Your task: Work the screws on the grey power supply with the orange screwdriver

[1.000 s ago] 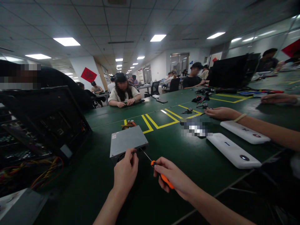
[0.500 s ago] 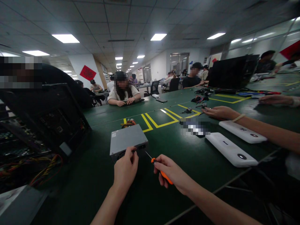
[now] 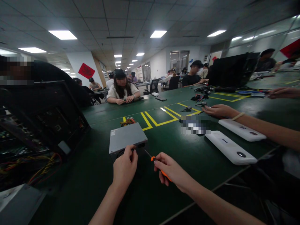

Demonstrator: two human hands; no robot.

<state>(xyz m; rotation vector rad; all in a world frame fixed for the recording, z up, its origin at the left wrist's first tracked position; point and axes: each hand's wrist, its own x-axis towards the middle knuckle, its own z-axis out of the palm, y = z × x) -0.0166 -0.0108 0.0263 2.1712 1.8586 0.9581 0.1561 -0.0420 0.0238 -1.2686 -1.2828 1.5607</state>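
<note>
A grey metal computer power supply (image 3: 128,137) lies on the green table, its bundle of coloured cables (image 3: 128,122) at the far side. At its near face is my left hand (image 3: 126,164), with thumb and fingers pinched together; whatever lies between the fingertips is hidden. My right hand (image 3: 167,168) is wrapped round the orange-and-black handle of a screwdriver (image 3: 152,158). The thin shaft points up and left to the near right corner of the power supply, below its socket. I cannot tell whether the tip touches.
An open computer case (image 3: 47,118) stands at the left, with another grey metal box (image 3: 18,203) nearer. Two white power banks or similar devices (image 3: 231,148) lie at the right. A co-worker's hand (image 3: 217,111) rests beside small dark parts (image 3: 187,108). Another person (image 3: 123,89) sits opposite.
My hands, the screwdriver and the power supply keep nearly the same places; the view has shifted slightly. At the far right, a co-worker's other hand has moved up and right.
</note>
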